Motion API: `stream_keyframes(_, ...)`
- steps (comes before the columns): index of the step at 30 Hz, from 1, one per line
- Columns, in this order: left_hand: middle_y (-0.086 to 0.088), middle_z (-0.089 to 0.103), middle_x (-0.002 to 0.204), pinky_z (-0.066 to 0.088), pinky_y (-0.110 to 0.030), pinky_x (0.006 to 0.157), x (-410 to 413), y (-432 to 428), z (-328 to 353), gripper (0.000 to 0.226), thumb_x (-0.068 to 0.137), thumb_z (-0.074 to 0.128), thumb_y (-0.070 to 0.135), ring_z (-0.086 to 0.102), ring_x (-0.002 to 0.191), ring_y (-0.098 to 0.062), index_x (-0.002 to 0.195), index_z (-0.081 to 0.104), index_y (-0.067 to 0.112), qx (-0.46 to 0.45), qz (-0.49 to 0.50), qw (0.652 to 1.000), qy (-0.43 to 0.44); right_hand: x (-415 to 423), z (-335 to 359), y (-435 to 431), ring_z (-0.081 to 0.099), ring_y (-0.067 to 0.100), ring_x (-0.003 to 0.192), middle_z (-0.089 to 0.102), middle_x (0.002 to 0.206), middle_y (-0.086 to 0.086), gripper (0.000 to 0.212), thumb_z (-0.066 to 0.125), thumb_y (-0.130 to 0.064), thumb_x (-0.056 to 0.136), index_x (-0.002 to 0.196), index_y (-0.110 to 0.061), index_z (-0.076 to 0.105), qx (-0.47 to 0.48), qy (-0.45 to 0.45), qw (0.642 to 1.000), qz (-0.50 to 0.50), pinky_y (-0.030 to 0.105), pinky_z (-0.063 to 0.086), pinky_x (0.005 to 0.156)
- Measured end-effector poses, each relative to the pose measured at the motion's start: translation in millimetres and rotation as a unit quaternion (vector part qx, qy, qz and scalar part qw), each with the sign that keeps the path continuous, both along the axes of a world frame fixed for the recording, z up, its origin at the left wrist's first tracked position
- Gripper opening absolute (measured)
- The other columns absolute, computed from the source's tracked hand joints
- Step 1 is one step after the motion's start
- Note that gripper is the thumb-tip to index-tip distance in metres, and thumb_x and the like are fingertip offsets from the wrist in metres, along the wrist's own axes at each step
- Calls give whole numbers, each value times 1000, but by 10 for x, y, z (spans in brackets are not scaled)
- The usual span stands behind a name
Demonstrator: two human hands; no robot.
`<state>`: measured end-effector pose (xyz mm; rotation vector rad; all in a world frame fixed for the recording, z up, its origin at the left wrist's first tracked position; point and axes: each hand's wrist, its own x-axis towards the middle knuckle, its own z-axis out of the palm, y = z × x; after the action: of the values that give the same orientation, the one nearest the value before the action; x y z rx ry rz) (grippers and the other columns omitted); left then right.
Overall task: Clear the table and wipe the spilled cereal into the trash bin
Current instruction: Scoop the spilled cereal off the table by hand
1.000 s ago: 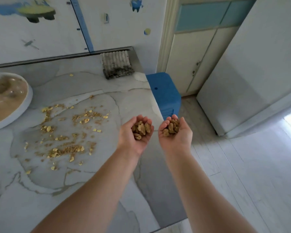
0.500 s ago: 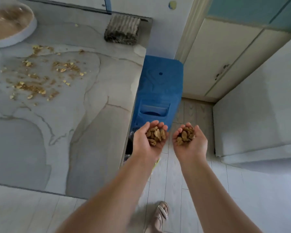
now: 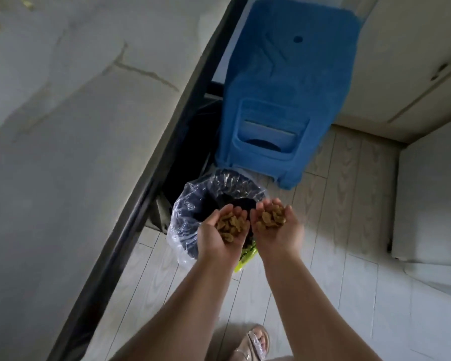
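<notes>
My cupped left hand (image 3: pixel 223 239) and right hand (image 3: pixel 276 231), palms up, each hold cereal (image 3: pixel 229 225) above the upward-facing, bag-lined trash bin (image 3: pixel 193 204).

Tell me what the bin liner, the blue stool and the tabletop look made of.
The bin liner looks like thin clear plastic film: glossy, crinkled, with bright glints. The blue stool looks like moulded hard plastic, matte, with a pressed-in recess and a hole on top. The tabletop looks like pale stone or a stone-look slab, smooth with brownish veins; the picture cannot settle which.
</notes>
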<state>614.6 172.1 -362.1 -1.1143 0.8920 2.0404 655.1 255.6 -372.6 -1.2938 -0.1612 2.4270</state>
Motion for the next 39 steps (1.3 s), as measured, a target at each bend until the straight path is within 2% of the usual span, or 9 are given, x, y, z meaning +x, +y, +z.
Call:
stream_keyframes(4, -16, 62, 87, 48, -39, 81, -68, -16, -726, 28, 96, 38, 17, 61, 84, -28, 90, 61, 1, -39, 28, 999, 1, -102, -745, -22, 63, 22, 74, 64, 78, 7, 29, 38, -22, 97, 84, -10, 61, 8, -75, 996, 46, 34, 49, 75)
stream_keyframes(11, -14, 59, 92, 42, -41, 94, -140, -65, -1580, 28, 96, 38, 21, 57, 86, -26, 97, 59, 3, -75, 15, 997, 16, -170, -1725, -53, 60, 18, 103, 66, 109, 5, 39, 34, -33, 100, 92, -16, 67, 100, -141, 969, 179, 39, 40, 105)
stream_keyframes(14, -10, 57, 85, 41, -34, 84, -165, -107, -1756, 32, 96, 36, 26, 55, 81, -23, 104, 60, 5, -80, -4, 996, 27, -150, -1809, -96, 49, 30, 125, 54, 133, 14, 42, 30, -33, 100, 120, -8, 58, 142, -138, 952, 235, 35, 34, 107)
stream_keyframes(19, -8, 56, 119, 13, -44, 117, -149, -193, -1811, 38, 96, 35, 31, 43, 124, -19, 113, 61, 10, -106, -46, 993, 31, -142, -1759, -132, 39, 27, 134, 42, 144, 13, 50, 30, -34, 99, 138, -5, 38, 171, -125, 940, 268, 29, 33, 94)
stream_keyframes(22, -9, 39, 147, 14, -44, 117, -150, -214, -1639, 40, 96, 35, 31, 29, 140, -23, 121, 59, 11, -111, -57, 992, 31, -119, -1644, -157, 40, 27, 133, 44, 143, 12, 49, 32, -36, 98, 136, -6, 42, 186, -146, 932, 276, 33, 33, 99)
stream_keyframes(29, -13, 48, 139, 24, -43, 113, -3, -125, -599, 39, 99, 32, 24, 41, 132, -28, 126, 52, 5, -70, -76, 994, 21, 26, -571, -100, 42, 24, 132, 46, 141, 8, 48, 29, -38, 99, 135, -9, 43, 136, -130, 954, 233, 42, 30, 110)
stream_keyframes(32, -16, 61, 117, 45, -35, 93, 116, -12, 59, 33, 96, 37, 13, 59, 104, -27, 122, 53, -1, -62, -93, 994, 12, 53, 69, -51, 58, 23, 112, 61, 122, 8, 38, 38, -33, 98, 124, -10, 54, 134, -135, 958, 215, 38, 44, 98)
stream_keyframes(35, -15, 60, 84, 54, -28, 57, 173, 43, 731, 20, 95, 41, 9, 61, 69, -23, 91, 58, -1, -48, -85, 995, 5, 45, 752, -44, 64, 21, 87, 67, 95, 7, 23, 48, -26, 94, 103, -9, 61, 147, -163, 957, 191, 30, 51, 74)
stream_keyframes(39, -13, 58, 72, 49, -31, 66, 38, 67, 1552, 33, 99, 39, 20, 55, 68, -23, 78, 56, 0, -16, -61, 998, 16, -47, 1676, 17, 60, 19, 70, 64, 80, 6, 18, 50, -22, 94, 92, -10, 63, 147, -138, 968, 150, 29, 46, 64)
